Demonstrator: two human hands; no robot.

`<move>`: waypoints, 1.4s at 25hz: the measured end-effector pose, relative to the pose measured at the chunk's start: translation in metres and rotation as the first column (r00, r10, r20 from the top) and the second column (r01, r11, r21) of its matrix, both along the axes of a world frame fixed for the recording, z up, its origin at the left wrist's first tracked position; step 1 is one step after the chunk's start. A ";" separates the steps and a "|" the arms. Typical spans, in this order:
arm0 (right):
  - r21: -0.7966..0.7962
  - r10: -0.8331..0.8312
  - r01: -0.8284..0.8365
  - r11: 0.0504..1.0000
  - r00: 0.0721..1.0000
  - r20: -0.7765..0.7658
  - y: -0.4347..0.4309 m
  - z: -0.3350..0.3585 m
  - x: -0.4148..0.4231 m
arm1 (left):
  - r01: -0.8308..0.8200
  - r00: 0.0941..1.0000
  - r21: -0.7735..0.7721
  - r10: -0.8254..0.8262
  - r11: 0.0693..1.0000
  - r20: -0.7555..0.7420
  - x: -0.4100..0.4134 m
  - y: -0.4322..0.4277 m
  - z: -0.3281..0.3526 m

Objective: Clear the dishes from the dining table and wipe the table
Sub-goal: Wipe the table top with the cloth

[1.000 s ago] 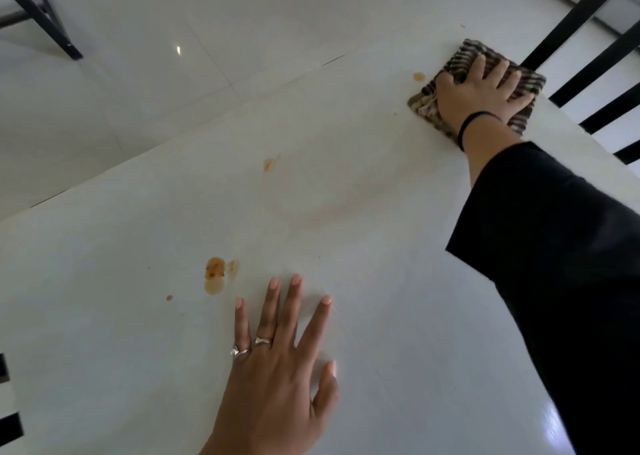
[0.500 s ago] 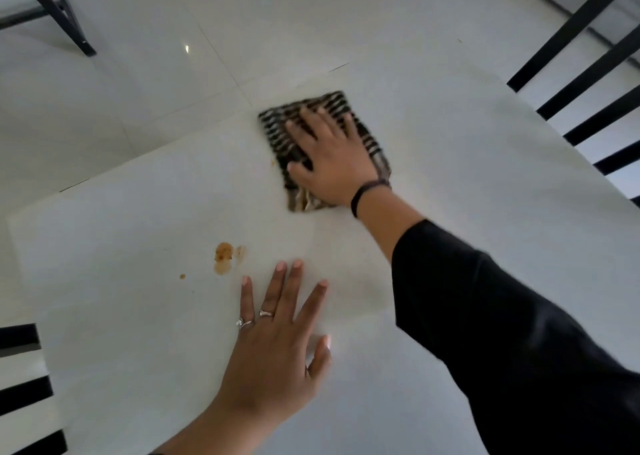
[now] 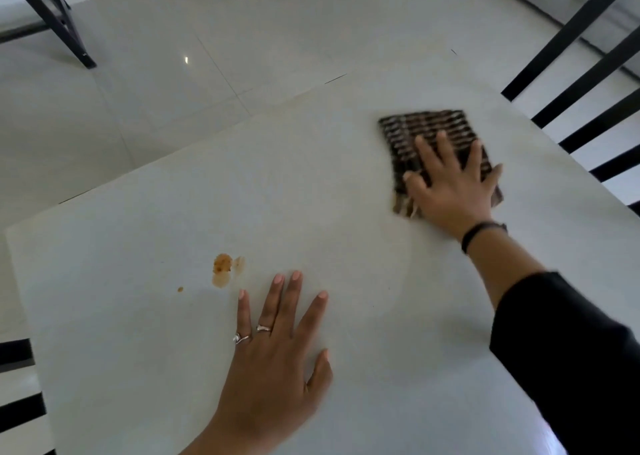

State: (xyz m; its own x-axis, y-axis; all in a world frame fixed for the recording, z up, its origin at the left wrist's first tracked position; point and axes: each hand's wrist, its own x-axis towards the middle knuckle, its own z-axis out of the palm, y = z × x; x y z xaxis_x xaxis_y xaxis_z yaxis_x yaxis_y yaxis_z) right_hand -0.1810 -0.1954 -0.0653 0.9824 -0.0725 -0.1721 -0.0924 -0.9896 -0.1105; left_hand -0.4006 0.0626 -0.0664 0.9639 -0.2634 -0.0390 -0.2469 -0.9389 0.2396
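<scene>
A white dining table (image 3: 138, 316) fills most of the view. My right hand (image 3: 450, 188) presses flat, fingers spread, on a folded brown-and-cream striped cloth (image 3: 422, 129) at the table's far right part. My left hand (image 3: 277, 361) rests flat on the table near the front, fingers straight, two rings on it. An orange-brown food stain (image 3: 223, 269) lies just left of my left fingertips, with a small speck (image 3: 180, 289) further left. No dishes are in view.
Black chair backs stand at the right (image 3: 588, 74) and at the lower left (image 3: 17, 385). Black furniture legs (image 3: 59, 22) stand on the pale tiled floor (image 3: 173, 74) beyond the table's far edge.
My right hand slid the cloth from the far right corner to the table's middle, then back toward the right. The left hand stayed put. The small stains at the far side are gone.
</scene>
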 end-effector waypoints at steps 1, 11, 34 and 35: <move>-0.006 -0.052 0.052 0.999 0.999 -0.008 -0.005 0.000 0.028 | 0.001 1.000 0.000 -0.001 1.000 0.021 0.000 0.001 -0.002; 0.027 -0.132 0.132 0.991 0.991 -0.001 0.003 0.004 0.205 | 0.016 0.991 0.073 -0.026 0.997 0.134 0.006 0.002 -0.022; -0.089 0.822 -0.818 0.568 0.570 0.002 0.234 0.001 -0.163 | -0.239 0.935 -0.207 0.283 0.949 0.215 -0.095 0.064 0.011; -0.065 0.831 -0.828 0.556 0.556 0.024 0.235 0.002 -0.190 | -0.311 0.918 -0.205 0.349 0.928 0.186 -0.109 0.072 0.011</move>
